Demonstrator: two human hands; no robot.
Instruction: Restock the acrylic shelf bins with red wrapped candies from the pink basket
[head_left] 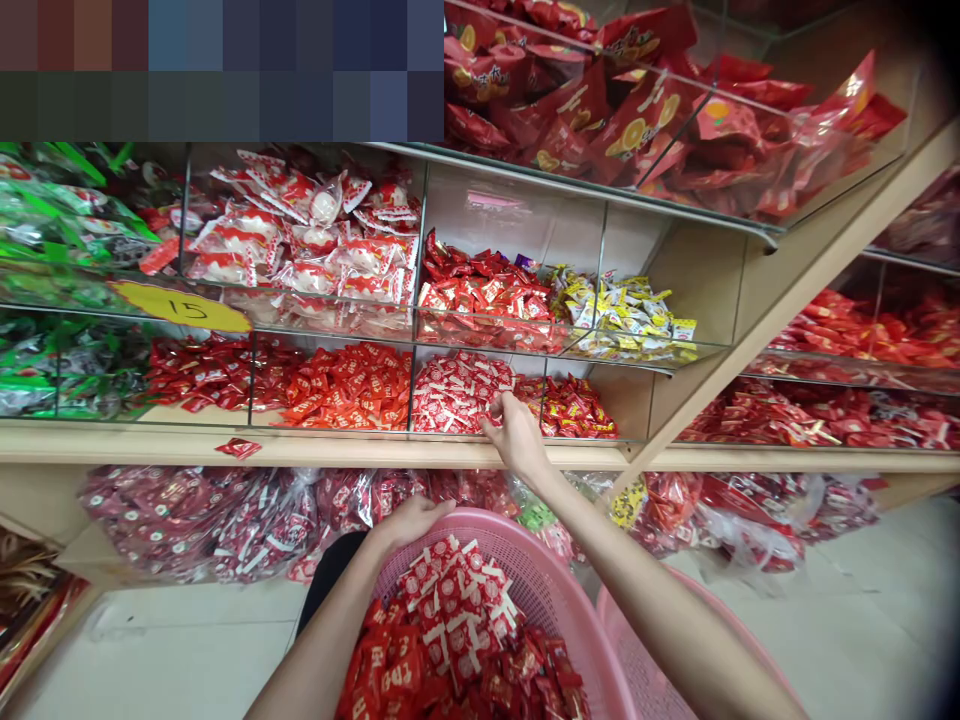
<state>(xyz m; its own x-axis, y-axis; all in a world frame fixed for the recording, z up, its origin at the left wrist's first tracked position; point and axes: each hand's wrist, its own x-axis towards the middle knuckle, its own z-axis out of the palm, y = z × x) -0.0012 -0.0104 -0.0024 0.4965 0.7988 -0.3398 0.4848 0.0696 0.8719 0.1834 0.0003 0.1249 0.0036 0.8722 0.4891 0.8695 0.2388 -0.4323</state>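
My left hand grips the far left rim of a pink plastic basket. Inside the basket lie red-and-white wrapped candies heaped over plain red ones. My right hand is at the front of a lower shelf bin, against the small red-and-white candies there. Its fingers are curled together, and whatever they may hold is too small or hidden to tell.
Clear dividers split the shelves into candy bins, with a yellow price tag on the left. One red packet lies on the wooden ledge. Bagged candy sits underneath. Another pink basket stands at right. A slanting wooden post rises rightward.
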